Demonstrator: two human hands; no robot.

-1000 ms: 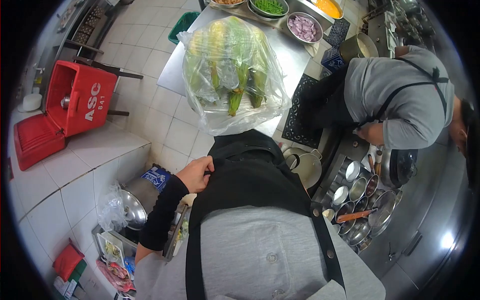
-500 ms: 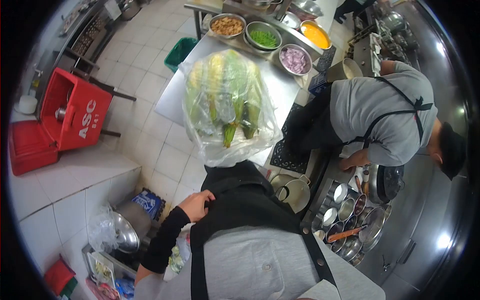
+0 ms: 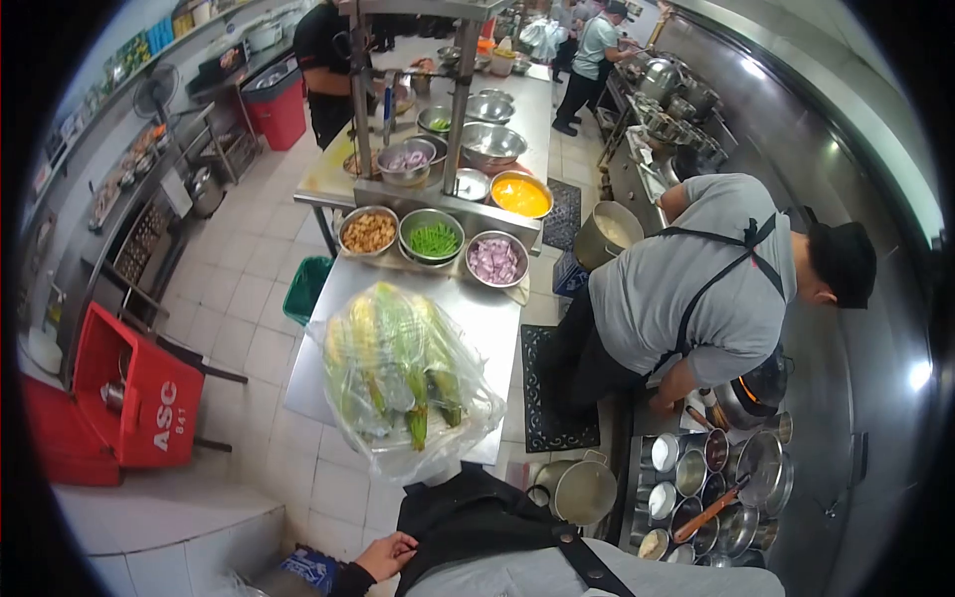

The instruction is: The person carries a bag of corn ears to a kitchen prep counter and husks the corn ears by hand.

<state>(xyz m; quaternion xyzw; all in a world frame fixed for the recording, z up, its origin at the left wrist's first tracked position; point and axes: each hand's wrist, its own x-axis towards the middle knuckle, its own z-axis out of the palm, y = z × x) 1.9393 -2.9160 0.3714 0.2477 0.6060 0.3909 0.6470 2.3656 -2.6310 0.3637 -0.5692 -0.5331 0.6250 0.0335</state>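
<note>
My left hand point(image 3: 388, 554) is at the side of the black apron point(image 3: 476, 512) I wear, its fingers drawn together and bent at the cloth's edge. My right hand is out of view. In front of me, a clear plastic bag point(image 3: 477, 410) lies on the near end of the steel table point(image 3: 310, 373). Inside it are several long green and yellow vegetables point(image 3: 416, 348) that look like ears of corn in their husks. Behind the bag stand bowls of browned cubes point(image 3: 369, 233), chopped green pieces point(image 3: 434, 239) and cut purple onion point(image 3: 496, 260).
On the right a co-worker point(image 3: 686, 274) bends over the cooking line, near containers and a pan point(image 3: 763, 468). A large pot point(image 3: 585, 493) stands close at my right. Leftward are a red cooler box point(image 3: 164, 408) and a green bin point(image 3: 306, 289). Others work farther back.
My view has tilted up, so the bag and my left hand sit lower and more of the far kitchen shows. My left hand stays at the apron. The co-worker remains bent over.
</note>
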